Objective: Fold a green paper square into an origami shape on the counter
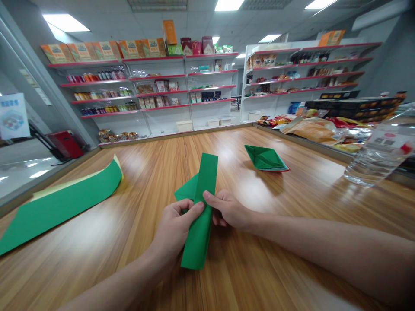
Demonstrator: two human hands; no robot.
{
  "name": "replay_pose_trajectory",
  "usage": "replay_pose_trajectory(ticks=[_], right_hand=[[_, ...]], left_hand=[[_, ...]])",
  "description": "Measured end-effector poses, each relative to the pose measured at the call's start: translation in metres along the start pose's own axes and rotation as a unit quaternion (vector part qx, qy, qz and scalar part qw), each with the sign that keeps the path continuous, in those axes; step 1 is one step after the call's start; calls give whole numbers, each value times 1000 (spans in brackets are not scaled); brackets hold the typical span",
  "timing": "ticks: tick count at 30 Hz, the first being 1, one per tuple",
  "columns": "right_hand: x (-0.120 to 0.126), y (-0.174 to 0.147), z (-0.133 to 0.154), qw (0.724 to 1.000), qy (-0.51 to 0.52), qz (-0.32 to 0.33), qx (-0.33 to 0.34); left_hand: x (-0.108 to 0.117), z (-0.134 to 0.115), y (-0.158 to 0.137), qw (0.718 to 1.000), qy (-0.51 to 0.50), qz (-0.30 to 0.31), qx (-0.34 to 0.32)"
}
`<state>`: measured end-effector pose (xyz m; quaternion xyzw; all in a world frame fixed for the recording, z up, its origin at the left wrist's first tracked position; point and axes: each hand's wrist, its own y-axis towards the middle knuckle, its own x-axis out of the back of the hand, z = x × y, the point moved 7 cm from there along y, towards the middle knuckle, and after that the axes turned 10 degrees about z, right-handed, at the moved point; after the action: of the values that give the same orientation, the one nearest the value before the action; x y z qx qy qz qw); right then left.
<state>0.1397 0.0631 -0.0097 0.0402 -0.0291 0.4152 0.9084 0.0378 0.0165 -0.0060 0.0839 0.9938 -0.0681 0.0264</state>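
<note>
A folded green paper (207, 175) is held up between my two hands over the wooden table (145, 172). It has a long narrow strip running away from me and a triangular flap sticking out to the left. My left hand (177, 220) pinches it on the left side, thumb on top. From the right, my right hand (228, 207) grips the strip's edge, its thumb pressed on the paper close to the left thumb. Fingers under the paper are partly hidden. Beyond my right hand lies a stack of folded green paper pieces (266, 159), with a reddish layer at the bottom.
Green and yellow paper sheets (68, 201) lie at the left, one end curling up. A clear plastic bottle (372, 151) stands at the right edge, beside packaged snacks (311, 128) and stacked black boxes (350, 105). Stocked shelves (155, 78) line the back wall.
</note>
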Motion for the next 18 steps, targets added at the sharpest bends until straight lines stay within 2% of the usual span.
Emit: replay_pose_trajectory(ticks=[9, 15, 18], right_hand=[[-5, -2, 4, 999, -37, 20, 17], [-3, -2, 4, 1000, -11, 12, 17], [1, -4, 5, 999, -24, -17, 34]], left_hand=[[3, -4, -3, 999, 18, -29, -13], [-1, -2, -3, 1000, -18, 0, -8], [-2, 1, -1, 999, -39, 17, 0]])
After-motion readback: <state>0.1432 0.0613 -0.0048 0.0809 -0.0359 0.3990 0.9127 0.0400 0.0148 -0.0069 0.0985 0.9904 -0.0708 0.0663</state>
